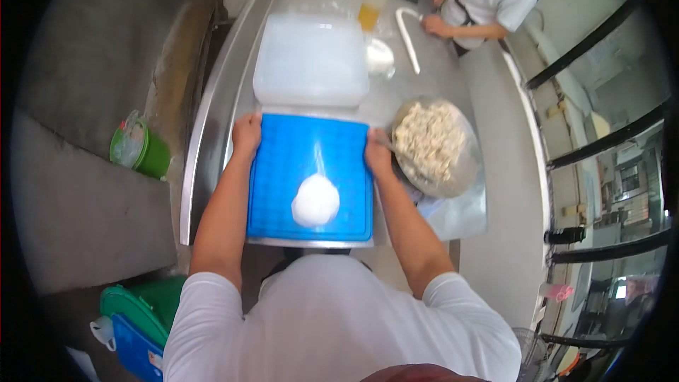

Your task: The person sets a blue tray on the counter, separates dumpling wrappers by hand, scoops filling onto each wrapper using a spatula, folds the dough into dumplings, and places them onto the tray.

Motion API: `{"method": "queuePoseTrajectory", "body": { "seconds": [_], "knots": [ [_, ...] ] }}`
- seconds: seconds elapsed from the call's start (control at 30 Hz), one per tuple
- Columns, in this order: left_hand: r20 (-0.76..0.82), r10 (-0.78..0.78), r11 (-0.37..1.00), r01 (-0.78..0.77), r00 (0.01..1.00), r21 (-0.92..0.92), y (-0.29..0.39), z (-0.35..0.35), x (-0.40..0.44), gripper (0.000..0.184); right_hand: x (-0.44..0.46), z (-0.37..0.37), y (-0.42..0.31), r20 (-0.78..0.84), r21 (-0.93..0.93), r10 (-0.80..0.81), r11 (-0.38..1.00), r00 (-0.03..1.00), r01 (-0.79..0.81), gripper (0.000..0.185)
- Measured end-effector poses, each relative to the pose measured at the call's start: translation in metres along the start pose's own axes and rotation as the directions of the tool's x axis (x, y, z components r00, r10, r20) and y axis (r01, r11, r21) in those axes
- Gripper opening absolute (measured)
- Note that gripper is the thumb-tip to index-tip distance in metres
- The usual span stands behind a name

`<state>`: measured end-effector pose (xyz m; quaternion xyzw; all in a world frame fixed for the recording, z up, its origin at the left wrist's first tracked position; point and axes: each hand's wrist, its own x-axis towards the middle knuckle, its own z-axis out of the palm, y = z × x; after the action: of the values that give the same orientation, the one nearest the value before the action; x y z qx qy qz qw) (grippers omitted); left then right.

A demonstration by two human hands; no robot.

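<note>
A blue rectangular board (pixel 283 170) lies at the near edge of the metal table, with a round white mound (pixel 315 201) on its lower half. My left hand (pixel 247 134) grips the board's far left corner, fingers wrapped at its edge. At the opposite far corner, my right hand (pixel 378 150) is closed on the board's right edge. Close beside that hand stands a metal bowl (pixel 463 177) of pale, chunky mixture (pixel 430 138), with a handle sticking out toward the hand.
Beyond the board sits a translucent white container (pixel 311 60). Farther back are a bottle of yellow liquid (pixel 373 3), a white item (pixel 380 58) and a white bent strip (pixel 408 41). A co-worker (pixel 488 0) stands at the back right. A green bin (pixel 151 152) is at left.
</note>
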<state>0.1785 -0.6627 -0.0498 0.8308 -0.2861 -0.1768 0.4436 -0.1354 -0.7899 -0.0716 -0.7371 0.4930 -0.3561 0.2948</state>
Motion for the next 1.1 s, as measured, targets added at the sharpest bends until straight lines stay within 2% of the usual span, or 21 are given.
{"method": "queuePoseTrajectory", "body": {
  "seconds": [0.03,0.1,0.17,0.2,0.23,0.3,0.33,0.4,0.47,0.5,0.57,0.67,0.77,0.87,0.9,0.97,1.03,1.1],
  "knots": [
    [0.000,0.012,0.998,-0.012,1.000,0.059,-0.007,-0.003,-0.002,0.034,-0.013,0.003,0.007,-0.031,-0.041,-0.030,0.999,0.999,0.028,0.040],
    [-0.001,0.091,0.990,-0.090,0.996,0.112,-0.015,-0.014,-0.028,0.032,-0.048,-0.022,-0.010,0.005,0.090,-0.070,0.993,0.998,0.069,0.038],
    [-0.023,0.155,0.988,-0.154,0.988,0.033,-0.032,-0.027,-0.069,0.028,-0.088,-0.048,-0.001,0.195,0.128,0.116,0.982,0.974,-0.142,0.032],
    [-0.016,0.152,0.988,-0.152,0.988,0.002,-0.043,-0.036,-0.093,0.026,-0.110,-0.063,-0.002,0.317,0.207,0.236,0.928,0.919,-0.310,0.026],
    [-0.010,0.144,0.989,-0.145,0.989,-0.029,-0.051,-0.046,-0.117,0.024,-0.131,-0.080,-0.010,0.446,0.258,0.332,0.841,0.831,-0.475,0.022],
    [0.024,0.099,0.990,-0.097,0.995,-0.101,-0.049,-0.072,-0.167,0.022,-0.163,-0.111,-0.025,0.629,0.256,0.430,0.672,0.648,-0.695,0.014],
    [0.066,0.062,0.988,-0.052,0.996,-0.144,-0.059,-0.081,-0.187,0.019,-0.176,-0.117,-0.029,0.633,0.243,0.435,0.674,0.641,-0.697,0.014],
    [0.101,0.021,0.981,-0.001,0.995,-0.194,-0.066,-0.098,-0.214,0.016,-0.193,-0.125,-0.033,0.748,0.412,0.395,0.354,0.533,-0.840,0.012],
    [0.350,-0.262,0.827,0.397,0.899,-0.399,-0.059,-0.117,-0.228,0.011,-0.195,-0.124,-0.031,0.746,0.428,0.388,0.342,0.541,-0.836,0.011],
    [0.342,-0.266,0.824,0.396,0.901,-0.405,-0.058,-0.120,-0.228,0.011,-0.194,-0.123,-0.030,0.740,0.455,0.381,0.322,0.554,-0.830,0.011],
    [0.436,-0.249,0.712,0.469,0.865,-0.522,-0.057,-0.125,-0.229,0.014,-0.195,-0.120,-0.031,0.734,0.442,0.395,0.340,0.553,-0.830,0.009],
    [0.461,-0.303,0.662,0.532,0.834,-0.527,-0.056,-0.126,-0.228,0.014,-0.199,-0.117,-0.027,0.713,0.479,0.395,0.329,0.580,-0.813,0.009],
    [0.436,-0.267,0.662,0.492,0.860,-0.565,-0.061,-0.122,-0.231,0.013,-0.206,-0.112,-0.022,0.689,0.507,0.374,0.364,0.621,-0.782,0.008],
    [0.426,-0.276,0.688,0.487,0.862,-0.539,-0.063,-0.120,-0.231,0.013,-0.209,-0.110,-0.026,0.640,0.496,0.424,0.409,0.641,-0.766,0.008],
    [0.427,-0.274,0.688,0.486,0.862,-0.539,-0.060,-0.121,-0.231,0.013,-0.209,-0.112,-0.030,0.637,0.505,0.433,0.390,0.638,-0.770,0.009],
    [0.521,-0.368,0.584,0.627,0.770,-0.515,-0.050,-0.128,-0.232,0.015,-0.211,-0.114,-0.034,0.634,0.515,0.444,0.368,0.633,-0.774,0.011],
    [0.520,-0.335,0.603,0.603,0.786,-0.523,-0.054,-0.127,-0.232,0.016,-0.211,-0.117,-0.035,0.698,0.394,0.502,0.327,0.511,-0.859,0.013],
    [0.517,-0.300,0.618,0.576,0.802,-0.535,-0.057,-0.124,-0.232,0.016,-0.210,-0.116,-0.037,0.702,0.411,0.484,0.324,0.523,-0.852,0.012]
  ]
}}
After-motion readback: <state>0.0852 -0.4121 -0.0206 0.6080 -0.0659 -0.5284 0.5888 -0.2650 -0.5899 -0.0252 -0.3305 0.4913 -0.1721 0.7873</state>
